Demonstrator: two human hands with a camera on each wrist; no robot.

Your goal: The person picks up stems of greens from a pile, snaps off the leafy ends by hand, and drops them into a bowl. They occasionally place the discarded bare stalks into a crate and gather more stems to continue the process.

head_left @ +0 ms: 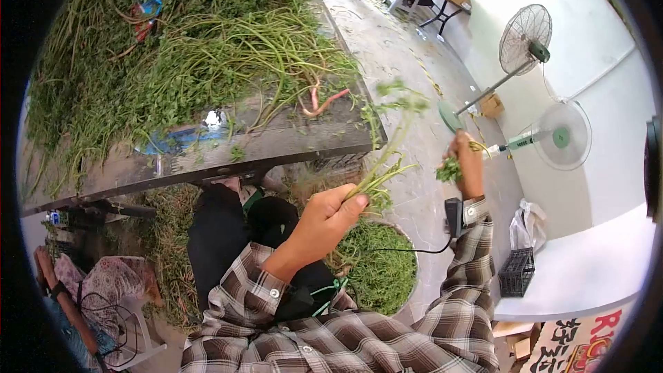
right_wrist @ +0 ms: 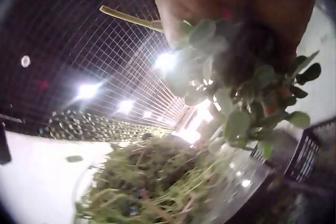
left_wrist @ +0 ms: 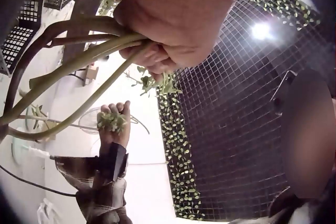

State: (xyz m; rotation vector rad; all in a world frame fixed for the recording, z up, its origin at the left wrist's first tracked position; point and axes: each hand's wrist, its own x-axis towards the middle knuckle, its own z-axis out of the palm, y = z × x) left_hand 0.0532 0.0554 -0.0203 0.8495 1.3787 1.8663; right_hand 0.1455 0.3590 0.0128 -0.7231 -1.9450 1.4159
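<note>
In the head view my left hand [head_left: 324, 224] grips a small bunch of long green stems [head_left: 376, 183], thumb pressed along them. Seen from the left wrist, several thick bent stems [left_wrist: 79, 71] come out of the curled fist. Raised off to the right, my right hand [head_left: 467, 169] holds a leafy green sprig [head_left: 449, 170], its leaves below the fingers and a stem end poking out on the other side. Round leaves [right_wrist: 236, 119] of that sprig hang under the hand in the right wrist view. Below the hands stands a round tub full of picked greens [head_left: 383, 269].
A dark wooden table [head_left: 290, 135] at the left bears a big heap of leafy stems [head_left: 207, 48]. More greens [head_left: 173, 235] lie under it. Standing fans [head_left: 525, 41], a black crate [head_left: 516, 273] and a white counter [head_left: 573, 262] are at the right. Another person sits at the lower left.
</note>
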